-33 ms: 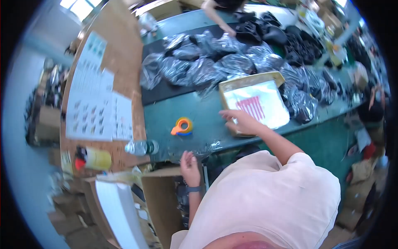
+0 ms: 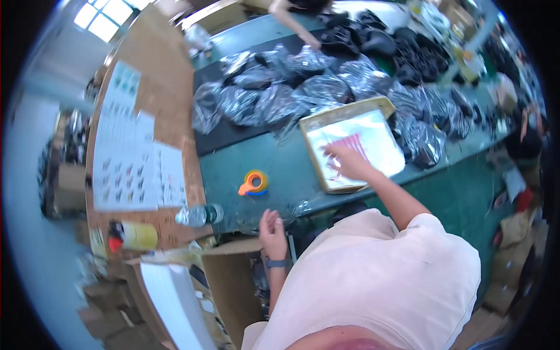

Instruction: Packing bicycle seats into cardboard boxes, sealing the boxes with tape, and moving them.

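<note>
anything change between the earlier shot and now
Nothing visibly changed. The right hand rests on the clear bags in the shallow tray, the left hand lies at the near edge of the green table by a crumpled clear bag, and the orange tape dispenser and the water bottle sit where they were.

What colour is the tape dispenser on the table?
Orange with a yellow and blue centre, clearest in the head view.

Bright daylight from window (image 2: 102, 17); fisheye-bent edges, slight blur.
</note>
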A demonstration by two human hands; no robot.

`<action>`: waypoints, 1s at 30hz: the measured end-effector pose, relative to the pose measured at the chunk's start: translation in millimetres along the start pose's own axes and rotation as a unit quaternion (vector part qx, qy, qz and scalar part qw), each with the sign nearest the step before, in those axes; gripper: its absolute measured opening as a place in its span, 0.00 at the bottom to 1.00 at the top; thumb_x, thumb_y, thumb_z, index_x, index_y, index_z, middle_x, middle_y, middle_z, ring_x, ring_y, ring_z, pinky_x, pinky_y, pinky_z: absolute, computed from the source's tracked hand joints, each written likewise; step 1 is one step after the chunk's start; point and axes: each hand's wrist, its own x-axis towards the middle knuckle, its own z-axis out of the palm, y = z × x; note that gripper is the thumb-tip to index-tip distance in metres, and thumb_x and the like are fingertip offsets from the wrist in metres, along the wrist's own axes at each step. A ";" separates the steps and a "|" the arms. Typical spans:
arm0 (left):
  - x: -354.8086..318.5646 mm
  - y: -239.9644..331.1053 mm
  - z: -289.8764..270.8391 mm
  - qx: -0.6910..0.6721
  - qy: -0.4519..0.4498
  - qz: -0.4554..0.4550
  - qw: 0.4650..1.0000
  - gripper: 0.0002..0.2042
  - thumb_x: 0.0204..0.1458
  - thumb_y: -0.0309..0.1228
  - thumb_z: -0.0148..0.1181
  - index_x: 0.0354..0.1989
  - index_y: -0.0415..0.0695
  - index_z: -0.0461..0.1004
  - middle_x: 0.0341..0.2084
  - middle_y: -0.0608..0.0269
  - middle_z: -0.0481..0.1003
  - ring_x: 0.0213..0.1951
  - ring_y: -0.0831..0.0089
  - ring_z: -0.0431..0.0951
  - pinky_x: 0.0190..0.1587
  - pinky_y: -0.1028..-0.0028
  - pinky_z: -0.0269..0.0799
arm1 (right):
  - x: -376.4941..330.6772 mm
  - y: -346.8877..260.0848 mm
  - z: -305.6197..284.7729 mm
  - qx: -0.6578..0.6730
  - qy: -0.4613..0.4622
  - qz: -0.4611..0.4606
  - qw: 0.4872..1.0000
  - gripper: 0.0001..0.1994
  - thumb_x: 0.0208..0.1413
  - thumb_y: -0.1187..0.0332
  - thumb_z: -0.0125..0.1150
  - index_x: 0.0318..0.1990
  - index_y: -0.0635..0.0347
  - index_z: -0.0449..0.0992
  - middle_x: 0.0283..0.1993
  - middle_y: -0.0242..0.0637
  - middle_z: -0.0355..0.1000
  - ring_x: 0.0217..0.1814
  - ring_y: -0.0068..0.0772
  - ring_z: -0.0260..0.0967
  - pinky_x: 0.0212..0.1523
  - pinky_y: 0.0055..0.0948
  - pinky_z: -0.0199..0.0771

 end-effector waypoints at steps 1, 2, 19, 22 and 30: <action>6.7 13.8 37.9 -0.008 -0.034 -0.016 0.999 0.22 0.69 0.25 0.62 0.70 0.35 0.71 0.57 0.48 0.82 0.58 0.65 0.83 0.65 0.65 0.76 | -3.5 51.7 -32.5 -0.050 0.050 0.053 0.996 0.28 0.61 0.68 0.69 0.70 0.58 0.75 0.57 0.52 0.81 0.61 0.55 0.79 0.62 0.47 0.79; 10.3 21.1 73.9 0.008 -0.074 -0.015 0.997 0.22 0.69 0.25 0.62 0.70 0.35 0.71 0.57 0.49 0.82 0.58 0.65 0.83 0.64 0.65 0.77 | -13.1 103.2 -60.6 0.022 0.136 0.105 0.985 0.27 0.61 0.66 0.70 0.68 0.58 0.77 0.58 0.52 0.81 0.61 0.56 0.79 0.62 0.47 0.79; 42.6 82.3 246.8 0.403 -0.353 0.088 0.840 0.23 0.62 0.33 0.72 0.64 0.45 0.77 0.52 0.51 0.83 0.53 0.51 0.84 0.53 0.59 0.81 | 180.8 410.7 -277.2 -0.229 0.041 0.086 0.969 0.57 0.27 0.68 0.90 0.74 0.52 0.68 0.77 0.44 0.63 0.81 0.53 0.60 0.78 0.47 0.66; 51.2 85.3 239.7 0.415 -0.328 0.065 0.846 0.23 0.62 0.33 0.71 0.65 0.46 0.77 0.52 0.52 0.83 0.53 0.52 0.84 0.53 0.58 0.81 | 207.0 390.1 -298.8 -0.273 -0.063 0.110 0.954 0.54 0.23 0.63 0.93 0.68 0.50 0.74 0.68 0.43 0.70 0.75 0.56 0.64 0.71 0.55 0.72; 105.7 52.7 234.7 0.331 -0.318 0.100 0.883 0.21 0.60 0.29 0.70 0.63 0.46 0.78 0.51 0.51 0.84 0.53 0.50 0.83 0.55 0.57 0.80 | 169.8 297.1 -292.6 -0.289 0.076 -0.046 0.953 0.35 0.28 0.62 0.87 0.52 0.55 0.82 0.52 0.42 0.74 0.59 0.54 0.70 0.60 0.49 0.74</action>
